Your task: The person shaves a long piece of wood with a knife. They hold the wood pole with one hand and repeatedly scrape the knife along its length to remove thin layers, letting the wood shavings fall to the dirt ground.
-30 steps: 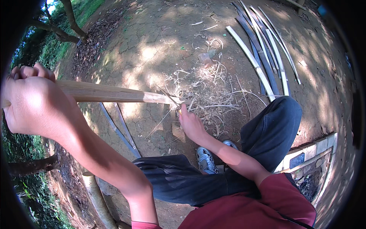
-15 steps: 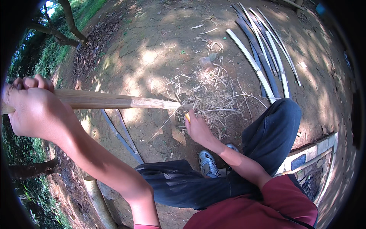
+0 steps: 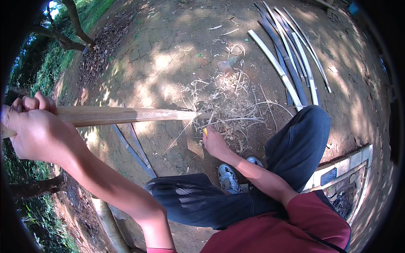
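Observation:
My left hand [image 3: 36, 126] is closed around the thick end of a long pale wooden strip [image 3: 126, 115], probably bamboo, at the far left. The strip stretches rightward, narrowing to a tip in the middle of the view. Near that tip, my right hand [image 3: 217, 143] is wrapped around the yellow handle of a small knife [image 3: 205, 131]. Its thin blade points up beside the strip's tip; I cannot tell whether the two touch. Thin curled shavings [image 3: 236, 111] lie heaped on the ground just beyond my right hand.
Several long split strips [image 3: 291, 55] lie in a bundle at the far right. Two dark strips [image 3: 135, 149] rest on the soil below the held one. A tile-edged frame [image 3: 341, 173] sits right of my knee, and a trunk [image 3: 107, 223] at lower left.
My left hand and its end of the strip have dropped slightly. My right hand has shifted a little down and left, and the knife blade now points more upright near the tip.

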Demonstrator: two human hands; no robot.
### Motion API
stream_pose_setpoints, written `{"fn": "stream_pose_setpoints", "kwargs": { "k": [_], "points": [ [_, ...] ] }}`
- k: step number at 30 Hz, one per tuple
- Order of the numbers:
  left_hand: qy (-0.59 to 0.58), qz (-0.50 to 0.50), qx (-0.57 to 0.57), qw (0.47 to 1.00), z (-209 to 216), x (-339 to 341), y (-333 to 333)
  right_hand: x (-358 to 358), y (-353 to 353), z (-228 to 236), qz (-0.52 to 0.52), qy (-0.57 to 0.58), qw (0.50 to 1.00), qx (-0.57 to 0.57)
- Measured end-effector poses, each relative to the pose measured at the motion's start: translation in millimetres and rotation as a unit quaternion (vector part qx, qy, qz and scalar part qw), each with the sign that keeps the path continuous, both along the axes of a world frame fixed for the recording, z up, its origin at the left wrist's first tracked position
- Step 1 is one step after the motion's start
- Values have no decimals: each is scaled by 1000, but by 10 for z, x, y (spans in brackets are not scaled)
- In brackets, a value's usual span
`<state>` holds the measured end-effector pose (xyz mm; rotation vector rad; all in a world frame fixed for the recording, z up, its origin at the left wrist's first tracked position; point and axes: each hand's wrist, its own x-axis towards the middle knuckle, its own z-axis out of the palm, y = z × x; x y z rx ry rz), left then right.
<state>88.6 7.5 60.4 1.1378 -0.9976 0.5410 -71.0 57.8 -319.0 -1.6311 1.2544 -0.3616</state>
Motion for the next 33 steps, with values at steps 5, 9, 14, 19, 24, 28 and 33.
{"fn": "stream_pose_setpoints", "kwargs": {
  "k": [5, 9, 14, 19, 24, 28, 33],
  "points": [
    [14, 6, 2, 1000, -34, 1, 34, 74, -24, -232, -14, -9, 999, -47],
    [46, 14, -2, 999, -12, -278, -31, 46, -79, -507, -9, 7, 999, -51],
    [24, 31, 5, 999, 1, -279, 11, 77, -128, 341, 48, -24, 998, -31],
    [49, 0, 17, 999, -61, -461, -92, -51, -230, -421, -17, 34, 998, -44],
    [10, -2, 16, 1000, 55, -361, 9, 125, -220, 350, 27, -22, 998, -50],
    [31, -8, 2, 999, -48, -613, -133, -44, -293, -682, -39, 81, 996, 8],
    [14, -59, 19, 998, 6, -440, -100, 10, -334, -450, 0, 81, 992, 96]
  ]
}}
